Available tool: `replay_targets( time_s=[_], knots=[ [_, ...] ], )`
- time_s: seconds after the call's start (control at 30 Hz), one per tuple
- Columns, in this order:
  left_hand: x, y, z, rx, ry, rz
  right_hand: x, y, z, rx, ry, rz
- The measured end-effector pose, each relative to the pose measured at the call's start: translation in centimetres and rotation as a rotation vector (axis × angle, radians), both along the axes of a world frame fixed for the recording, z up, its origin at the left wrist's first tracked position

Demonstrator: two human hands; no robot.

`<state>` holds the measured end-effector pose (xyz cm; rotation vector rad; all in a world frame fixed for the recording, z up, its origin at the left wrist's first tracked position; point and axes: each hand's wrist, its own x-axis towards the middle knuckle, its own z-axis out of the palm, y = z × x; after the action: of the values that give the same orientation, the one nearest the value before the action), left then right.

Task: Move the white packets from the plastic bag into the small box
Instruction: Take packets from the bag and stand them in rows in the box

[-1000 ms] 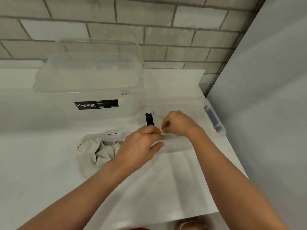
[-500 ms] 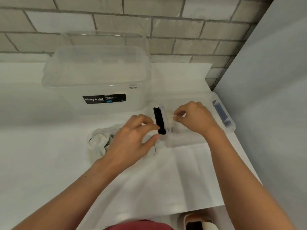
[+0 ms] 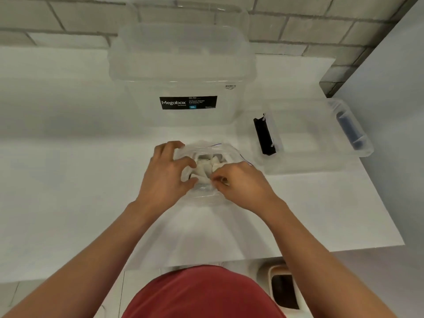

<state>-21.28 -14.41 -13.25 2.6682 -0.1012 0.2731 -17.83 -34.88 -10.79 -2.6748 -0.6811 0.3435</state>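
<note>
The plastic bag stands open-mouthed on the white table, just in front of the big box; the white packets lie bunched inside it, and only a few tops show, so their number cannot be told. The left hand grips the bag's left rim with curled fingers; the right hand pinches narrowly at the near rim, and whether a packet is also between its fingertips cannot be told. The small box sits to the right of the bag, near but apart, with one black latch on its left end and one blue latch on its right. The big box is clear and bears a black label reading Megabox. Boxes: two; bags: one; latches: two. A brick wall runs behind the table; a shoe shows on the floor below its edge.
</note>
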Motion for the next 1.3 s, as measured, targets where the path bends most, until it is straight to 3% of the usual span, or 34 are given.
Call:
replay_targets(
  time_s=[0.13,0.3,0.53,0.63,0.8,0.97,1.13,1.3],
  knots=[
    [0.0,0.7,-0.9,0.011,0.124,-0.056,0.4,0.9,-1.2,-0.124,-0.032,-0.115],
    [0.1,1.2,-0.9,0.030,0.116,-0.071,0.0,2.5,-1.6,-0.184,-0.017,-0.186],
    [0.6,1.8,-1.3,0.075,0.096,-0.145,-1.2,2.7,-0.9,0.000,-0.015,-0.269],
    [0.8,2.0,-0.7,0.099,0.107,-0.172,-1.3,2.3,0.2,0.128,-0.073,-0.211],
    [0.3,1.3,1.2,-0.021,-0.021,-0.212,-0.6,1.5,3.6,0.047,-0.369,0.017],
    [0.4,0.2,3.3,-0.242,-0.045,-0.196,0.0,1.3,7.0,-0.102,-0.492,0.202],
    [0.7,-0.8,4.6,-0.433,0.130,-0.208,-0.5,1.6,10.7,-0.165,-0.421,0.273],
    [1.0,-1.7,4.5,-0.470,0.143,-0.196,-0.1,0.0,11.5,-0.020,-0.306,0.143]
  ],
)
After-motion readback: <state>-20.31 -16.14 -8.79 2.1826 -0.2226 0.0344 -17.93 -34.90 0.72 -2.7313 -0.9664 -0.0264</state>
